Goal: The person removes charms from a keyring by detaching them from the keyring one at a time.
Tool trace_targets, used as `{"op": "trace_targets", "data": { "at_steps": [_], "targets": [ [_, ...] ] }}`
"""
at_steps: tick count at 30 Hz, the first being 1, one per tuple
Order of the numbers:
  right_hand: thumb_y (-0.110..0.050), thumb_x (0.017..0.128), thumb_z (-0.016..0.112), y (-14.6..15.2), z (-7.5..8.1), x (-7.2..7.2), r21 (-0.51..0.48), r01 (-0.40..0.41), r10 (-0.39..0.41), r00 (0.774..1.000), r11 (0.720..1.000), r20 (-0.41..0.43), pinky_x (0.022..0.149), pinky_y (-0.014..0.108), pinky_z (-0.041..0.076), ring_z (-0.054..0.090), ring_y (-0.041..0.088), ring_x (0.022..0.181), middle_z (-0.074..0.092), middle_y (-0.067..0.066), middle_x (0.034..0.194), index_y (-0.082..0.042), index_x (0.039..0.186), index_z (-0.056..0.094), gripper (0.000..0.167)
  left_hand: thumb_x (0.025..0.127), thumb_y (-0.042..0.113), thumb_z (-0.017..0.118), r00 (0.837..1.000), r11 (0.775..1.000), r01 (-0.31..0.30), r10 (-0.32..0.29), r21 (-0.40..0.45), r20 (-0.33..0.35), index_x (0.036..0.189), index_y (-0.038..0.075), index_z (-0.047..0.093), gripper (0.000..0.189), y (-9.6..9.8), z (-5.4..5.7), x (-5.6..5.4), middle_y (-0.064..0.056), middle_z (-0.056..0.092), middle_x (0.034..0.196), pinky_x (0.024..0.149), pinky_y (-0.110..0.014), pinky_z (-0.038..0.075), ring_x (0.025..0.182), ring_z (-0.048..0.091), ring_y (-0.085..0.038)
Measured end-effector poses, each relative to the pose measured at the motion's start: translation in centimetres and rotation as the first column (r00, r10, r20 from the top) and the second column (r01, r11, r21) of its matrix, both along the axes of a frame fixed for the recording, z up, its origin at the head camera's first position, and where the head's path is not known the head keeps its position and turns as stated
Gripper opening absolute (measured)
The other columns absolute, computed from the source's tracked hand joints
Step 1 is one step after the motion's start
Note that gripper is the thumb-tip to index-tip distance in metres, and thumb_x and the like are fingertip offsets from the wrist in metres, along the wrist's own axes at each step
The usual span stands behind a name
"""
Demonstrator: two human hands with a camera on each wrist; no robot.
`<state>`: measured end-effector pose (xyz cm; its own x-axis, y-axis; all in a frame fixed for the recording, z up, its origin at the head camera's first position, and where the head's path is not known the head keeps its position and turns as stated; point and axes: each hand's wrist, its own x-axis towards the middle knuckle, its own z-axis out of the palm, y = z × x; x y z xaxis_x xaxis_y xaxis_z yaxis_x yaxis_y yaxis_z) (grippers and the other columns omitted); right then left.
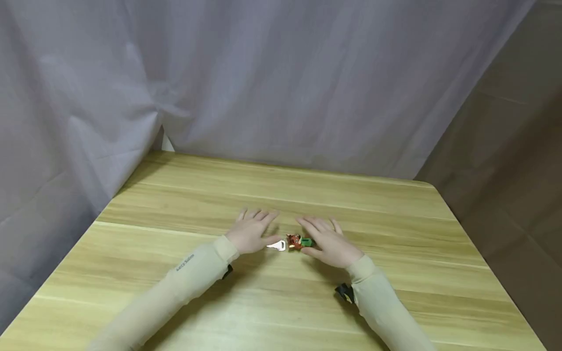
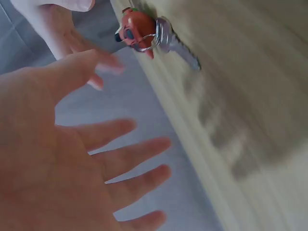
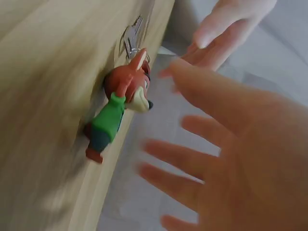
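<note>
A fox figure keychain (image 3: 115, 101) lies on the table, with a red-brown head, green top and dark trousers. A silver key (image 2: 173, 43) hangs off its metal ring and points toward the left hand's side. My left hand (image 1: 250, 234) hovers just left of the key, fingers spread and straight, holding nothing. On the other side, my right hand (image 1: 331, 243) is held beside the fox figure with fingers extended, partly covering it in the head view. In the right wrist view a gap shows between its fingers and the figure.
A wood-grain table (image 1: 281, 302) spreads under both arms. Grey curtains (image 1: 281, 87) hang behind it and at the left, and a darker brown one (image 1: 505, 185) at the right. Dark wrist mounts (image 1: 344, 293) stick out under the sleeves.
</note>
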<state>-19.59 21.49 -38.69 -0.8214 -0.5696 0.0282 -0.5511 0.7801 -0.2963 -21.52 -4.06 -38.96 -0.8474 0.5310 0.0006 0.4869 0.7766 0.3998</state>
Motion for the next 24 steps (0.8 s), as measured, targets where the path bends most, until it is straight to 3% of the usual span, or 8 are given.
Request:
{"op": "trace_targets", "data": {
  "at_steps": [4, 8, 17, 24],
  "targets": [
    [-0.026, 0.101, 0.071, -1.0, -0.2, -0.8, 0.052, -0.039, 0.034, 0.996, 0.998, 0.085, 0.121, 0.078, 0.016, 0.053, 0.045, 0.143, 0.054, 0.023, 0.155, -0.002, 0.160, 0.039, 0.072, 0.099, 0.036, 0.073, 0.998, 1.000, 0.008, -0.008, -0.006, 0.059, 0.149, 0.006, 0.057, 0.061, 1.1, -0.5, -0.9, -0.020, 0.057, 0.153, 0.126, -0.066, 0.023, 0.150, 0.044, -0.042],
    [-0.027, 0.100, 0.073, -1.6, -0.5, -1.2, 0.083, -0.036, 0.028, 0.995, 0.996, 0.097, 0.122, 0.077, 0.020, 0.055, 0.044, 0.141, 0.056, 0.022, 0.154, -0.001, 0.158, 0.043, 0.070, 0.095, 0.032, 0.079, 0.996, 1.000, -0.004, 0.003, 0.016, 0.086, 0.139, 0.007, 0.065, 0.053, 1.8, -1.2, -1.4, -0.019, 0.060, 0.150, 0.125, -0.064, 0.029, 0.148, 0.047, -0.041],
    [-0.021, 0.097, 0.077, -2.2, -1.7, -1.6, 0.110, -0.040, 0.047, 0.997, 0.993, -0.055, 0.109, 0.068, 0.046, 0.065, 0.042, 0.129, 0.066, 0.023, 0.142, 0.001, 0.145, 0.057, 0.056, 0.094, 0.020, 0.080, 0.996, 0.994, -0.011, 0.001, 0.113, 0.086, 0.111, 0.007, 0.078, 0.022, 2.6, -2.0, -1.7, -0.020, 0.066, 0.140, 0.122, -0.062, 0.034, 0.141, 0.052, -0.044],
    [-0.012, 0.094, 0.079, -2.5, -2.2, -1.9, 0.100, -0.025, 0.037, 0.993, 0.995, -0.110, 0.102, 0.064, 0.052, 0.072, 0.037, 0.117, 0.073, 0.019, 0.128, -0.003, 0.126, 0.068, 0.035, 0.095, 0.015, 0.078, 0.998, 0.991, 0.008, -0.017, 0.131, 0.063, 0.093, 0.008, 0.077, 0.007, 3.1, -1.6, -1.7, -0.019, 0.069, 0.135, 0.118, -0.061, 0.040, 0.133, 0.058, -0.044]
  ]
}}
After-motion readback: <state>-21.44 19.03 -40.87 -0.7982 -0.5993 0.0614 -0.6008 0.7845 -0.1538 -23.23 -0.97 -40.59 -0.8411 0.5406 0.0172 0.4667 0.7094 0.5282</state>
